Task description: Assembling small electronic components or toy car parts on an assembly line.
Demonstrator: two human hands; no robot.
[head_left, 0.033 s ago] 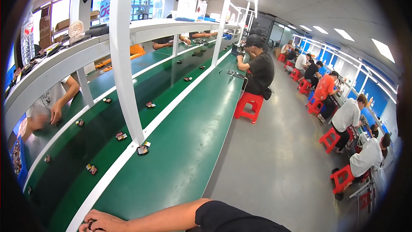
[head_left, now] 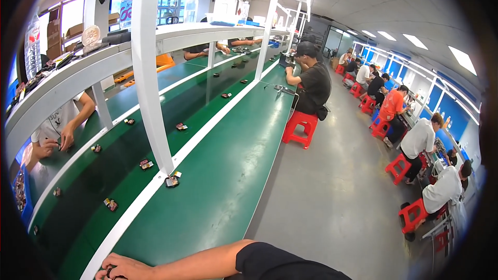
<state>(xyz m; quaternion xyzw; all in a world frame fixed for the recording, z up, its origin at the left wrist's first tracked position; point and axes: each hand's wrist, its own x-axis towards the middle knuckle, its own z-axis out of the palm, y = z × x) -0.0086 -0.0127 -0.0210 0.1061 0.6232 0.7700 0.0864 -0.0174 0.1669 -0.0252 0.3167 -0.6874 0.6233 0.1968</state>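
My right hand [head_left: 124, 268] rests low on the green bench [head_left: 223, 176], beside the white rail [head_left: 129, 210], at the lower left edge of the picture. Its fingers are curled and close together round something small and dark, partly cut off by the edge, so I cannot make out what it is. The bare forearm and a black sleeve reach in from the lower right. My left hand does not show. Farther along the bench, a small assembly with pink and yellow parts [head_left: 172, 181] lies at the foot of a white post.
Small assemblies [head_left: 110, 204] lie spaced along the dark green conveyor belt [head_left: 176, 161]. A white post [head_left: 150, 72] rises by the rail to an overhead shelf [head_left: 67, 67]. Across the belt sits a co-worker [head_left: 59, 129]; another person [head_left: 310, 78] sits on a red stool [head_left: 301, 129].
Across the belt, the co-worker's blurred hand has come into clear view, fingers together near the other hand. My right hand and arm look unmoved.
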